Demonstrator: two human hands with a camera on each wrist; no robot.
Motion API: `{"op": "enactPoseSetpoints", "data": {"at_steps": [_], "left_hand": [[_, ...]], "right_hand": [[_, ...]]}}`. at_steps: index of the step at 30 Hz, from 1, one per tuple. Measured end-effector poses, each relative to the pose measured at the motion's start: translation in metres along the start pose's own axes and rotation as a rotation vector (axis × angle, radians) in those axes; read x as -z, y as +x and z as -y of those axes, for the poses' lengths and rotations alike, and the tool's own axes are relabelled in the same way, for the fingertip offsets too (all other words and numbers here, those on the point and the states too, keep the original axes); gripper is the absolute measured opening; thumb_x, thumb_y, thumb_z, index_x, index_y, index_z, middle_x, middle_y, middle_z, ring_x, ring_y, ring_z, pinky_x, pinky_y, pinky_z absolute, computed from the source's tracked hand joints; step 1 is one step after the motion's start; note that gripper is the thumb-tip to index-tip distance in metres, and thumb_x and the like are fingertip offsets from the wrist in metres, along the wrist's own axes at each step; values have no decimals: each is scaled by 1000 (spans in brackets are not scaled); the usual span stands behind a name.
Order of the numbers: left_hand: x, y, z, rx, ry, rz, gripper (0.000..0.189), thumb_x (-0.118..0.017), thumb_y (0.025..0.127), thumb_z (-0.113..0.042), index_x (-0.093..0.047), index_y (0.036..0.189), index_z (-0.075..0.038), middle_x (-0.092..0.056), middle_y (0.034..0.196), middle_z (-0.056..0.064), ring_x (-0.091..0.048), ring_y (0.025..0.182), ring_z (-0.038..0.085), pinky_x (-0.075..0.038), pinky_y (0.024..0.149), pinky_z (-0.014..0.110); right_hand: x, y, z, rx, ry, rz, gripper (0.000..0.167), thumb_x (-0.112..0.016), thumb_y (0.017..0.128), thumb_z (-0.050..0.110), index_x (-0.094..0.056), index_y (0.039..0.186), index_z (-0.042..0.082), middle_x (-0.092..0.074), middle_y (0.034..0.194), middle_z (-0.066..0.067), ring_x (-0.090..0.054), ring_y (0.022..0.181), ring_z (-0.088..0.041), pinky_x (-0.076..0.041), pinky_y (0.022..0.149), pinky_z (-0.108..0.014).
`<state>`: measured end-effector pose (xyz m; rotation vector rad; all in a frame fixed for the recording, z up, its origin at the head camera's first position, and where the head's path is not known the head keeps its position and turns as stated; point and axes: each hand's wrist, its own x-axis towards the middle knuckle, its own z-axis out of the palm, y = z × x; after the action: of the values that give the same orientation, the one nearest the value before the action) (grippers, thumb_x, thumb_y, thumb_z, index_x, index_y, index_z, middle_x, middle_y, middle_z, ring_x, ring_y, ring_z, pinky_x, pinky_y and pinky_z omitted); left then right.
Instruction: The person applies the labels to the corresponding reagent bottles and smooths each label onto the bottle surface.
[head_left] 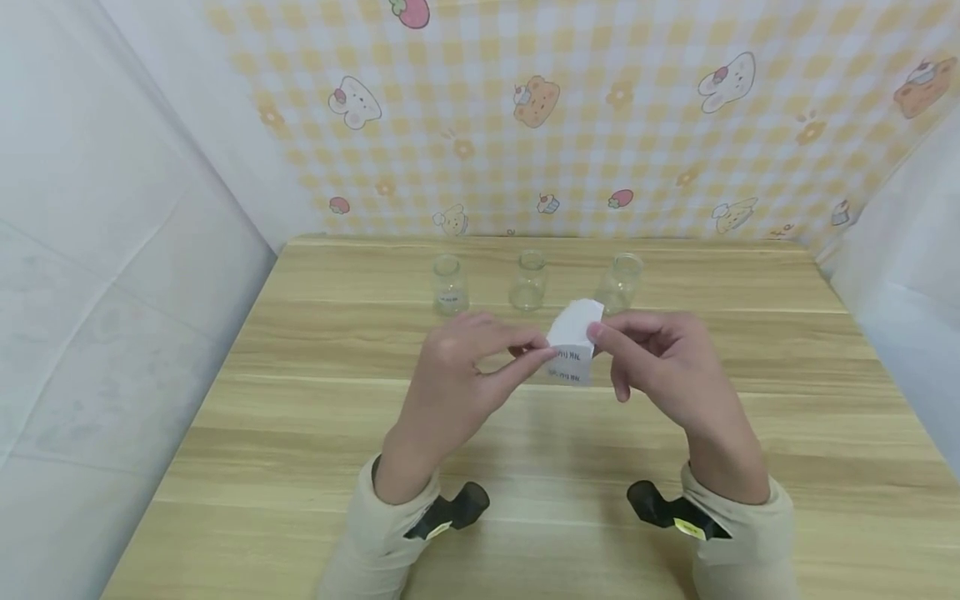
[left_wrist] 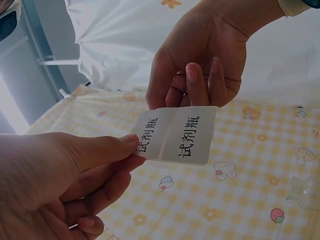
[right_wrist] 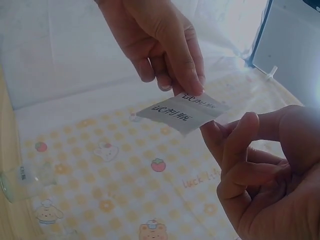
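Between the two hands, above the table, is a small white sheet of labels (head_left: 576, 325) with printed black characters, bent across its middle. My left hand (head_left: 463, 371) pinches its left edge between thumb and forefinger; in the left wrist view two printed labels (left_wrist: 189, 135) show beside that thumb. On the other side, my right hand (head_left: 667, 362) holds the sheet's right edge by thumb and forefinger, its other fingers curled loosely. Beyond the hands stand three clear glass bottles in a row: the left one (head_left: 450, 287) bears a label, the middle (head_left: 529, 283) and right (head_left: 622, 279) show none.
The wood-grain table (head_left: 300, 433) runs back to a yellow checked cloth (head_left: 465, 108) with cartoon prints. White sheeting (head_left: 97, 250) hangs at the left side, and more at the right. A dark strap mount (head_left: 450, 510) sits on each sleeve cuff.
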<state>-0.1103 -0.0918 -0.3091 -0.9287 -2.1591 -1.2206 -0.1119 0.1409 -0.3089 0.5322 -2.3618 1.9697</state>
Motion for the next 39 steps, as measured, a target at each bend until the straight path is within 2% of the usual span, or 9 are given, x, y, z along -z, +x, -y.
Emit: {"op": "enactPoseSetpoints", "data": {"at_steps": [2, 7, 10, 12, 19, 22, 30, 39], "left_hand": [[0, 0, 0, 9, -32, -19, 10, -86, 83, -4, -81, 92, -3, -78, 84, 2, -63, 71, 9, -48, 66, 23], [1, 0, 0, 42, -94, -64, 13, -86, 83, -1, -80, 94, -2, -78, 86, 3, -68, 77, 10, -52, 71, 26], [2, 0, 0, 80, -93, -72, 12, -86, 84, -3, -81, 95, -3, -78, 85, 1, -66, 77, 9, -51, 71, 27], [3, -1, -1, 100, -87, -76, 11, -85, 85, -4, -81, 95, -4, -78, 85, 1, -65, 77, 9, -50, 71, 27], [3, -1, 0, 118, -96, -80, 10, -85, 85, -3, -81, 95, -4, -78, 87, 1, -65, 79, 9, -49, 71, 28], [4, 0, 0, 105, -101, -73, 11, -84, 85, -2, -81, 95, -4, -79, 88, 1, -66, 79, 10, -49, 71, 28], [4, 0, 4, 63, -113, -65, 12, -85, 83, -1, -82, 94, -3, -79, 89, 3, -66, 76, 9, -48, 68, 27], [3, 1, 6, 29, -82, -68, 11, -87, 81, -2, -82, 91, -3, -79, 87, 2, -64, 72, 10, -45, 67, 30]], "right_hand": [[1, -1, 0, 5, -14, 28, 14, -64, 100, 2, -77, 97, 0, -70, 75, -5, -50, 45, -18, -36, 39, -28], [1, -2, -1, 64, -31, 176, 14, -64, 99, -1, -77, 97, 5, -57, 58, -3, -44, 44, -16, -23, 37, -29], [1, -2, -1, 78, -9, 229, 14, -65, 98, -4, -77, 101, 3, -56, 59, -4, -48, 47, -17, -23, 38, -30], [0, -2, 0, 59, -22, 235, 14, -67, 97, -2, -78, 103, 3, -57, 59, -3, -50, 48, -17, -25, 39, -30], [0, -1, 2, -21, -88, 213, 10, -70, 98, 5, -80, 100, 6, -53, 54, -1, -39, 44, -16, -21, 38, -30], [0, -1, 2, -36, -78, 212, 10, -70, 98, 4, -79, 100, 4, -58, 59, -1, -46, 46, -17, -22, 39, -31], [1, 2, 1, -36, -40, 223, 10, -68, 98, 0, -78, 99, -2, -72, 80, -4, -54, 48, -21, -36, 45, -30], [2, 4, 0, -59, 2, 255, 12, -66, 99, 0, -76, 102, -5, -74, 78, -9, -56, 49, -24, -46, 50, -27]]}}
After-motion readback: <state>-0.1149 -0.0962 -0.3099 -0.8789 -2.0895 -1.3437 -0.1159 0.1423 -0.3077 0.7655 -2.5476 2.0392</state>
